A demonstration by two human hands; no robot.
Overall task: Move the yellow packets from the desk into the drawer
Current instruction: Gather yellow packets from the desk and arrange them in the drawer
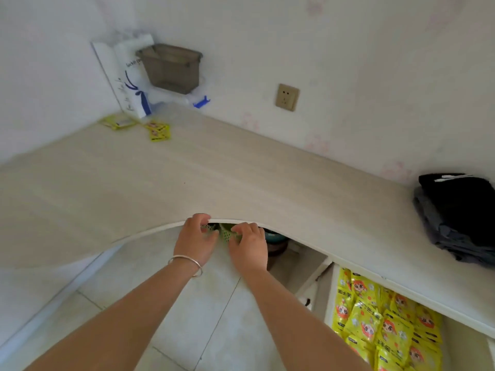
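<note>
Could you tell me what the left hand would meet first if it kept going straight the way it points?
Most likely the green perforated basket under the desk edge; the left hand already has its fingers at it, though depth is unclear.

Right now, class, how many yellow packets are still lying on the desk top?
3, it seems: one packet at the far left corner, and two overlapping packets just right of it, near the white bag. Blur could hide another.

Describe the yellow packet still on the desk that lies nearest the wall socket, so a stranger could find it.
Start at the desk's far left corner, where a white paper bag leans against the wall. Just in front of the bag lie yellow packets; the one meant is the right-hand one, showing orange print, unlike its paler left neighbour.
</note>
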